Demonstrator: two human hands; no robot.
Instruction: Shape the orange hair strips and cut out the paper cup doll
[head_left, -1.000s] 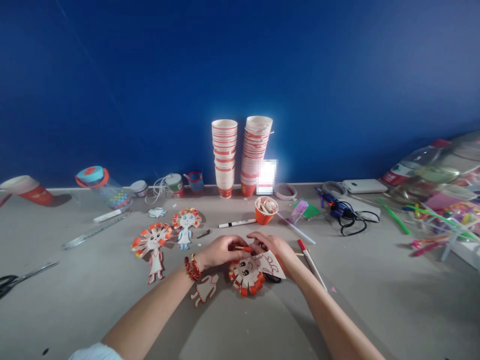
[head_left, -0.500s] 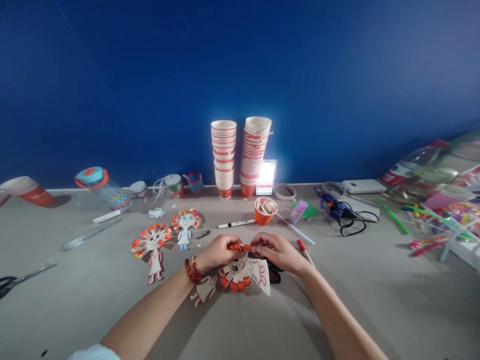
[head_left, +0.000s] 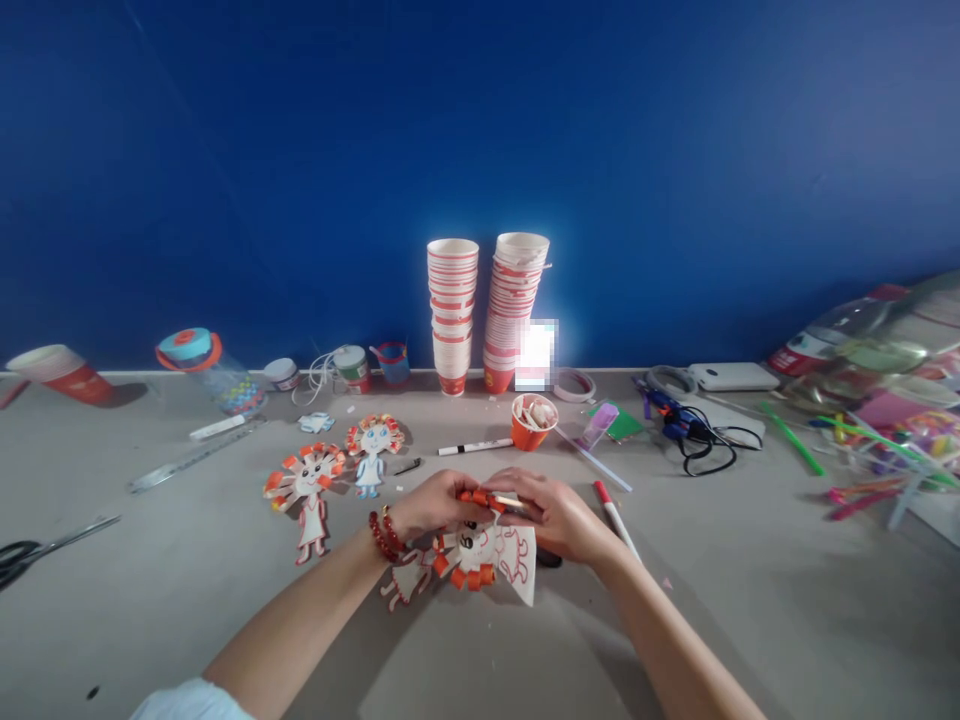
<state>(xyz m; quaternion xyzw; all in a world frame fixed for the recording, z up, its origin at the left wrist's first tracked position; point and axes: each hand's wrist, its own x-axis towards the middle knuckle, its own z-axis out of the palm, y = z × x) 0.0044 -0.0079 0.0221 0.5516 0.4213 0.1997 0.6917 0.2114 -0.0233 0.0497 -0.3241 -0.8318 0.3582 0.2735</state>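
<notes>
My left hand (head_left: 439,507), with red bead bracelets at the wrist, is closed on the rim of a paper-cup face (head_left: 478,548). This cut-out has a drawn face and curled orange-and-white strips around it. From the right, my right hand (head_left: 566,515) pinches at a pale strip (head_left: 514,500) on its upper edge; the fingertips are partly hidden. Below my right hand hangs or lies a white paper piece (head_left: 517,565) with red outlines. A paper dress figure (head_left: 409,578) lies by my left wrist. Something black, partly hidden, shows under my right hand.
Two finished paper dolls (head_left: 311,500) lie left, with scissors (head_left: 60,548) and a ruler (head_left: 191,458) beyond. Cup stacks (head_left: 452,320) stand by the wall. An orange cup of scraps (head_left: 532,430), markers (head_left: 615,515), a glue gun (head_left: 667,405) and straws (head_left: 862,495) lie around.
My right hand has turned and its fingers now lie over the strip, where a pale length shows. The paper-cup face has tilted and shifted slightly left and down.
</notes>
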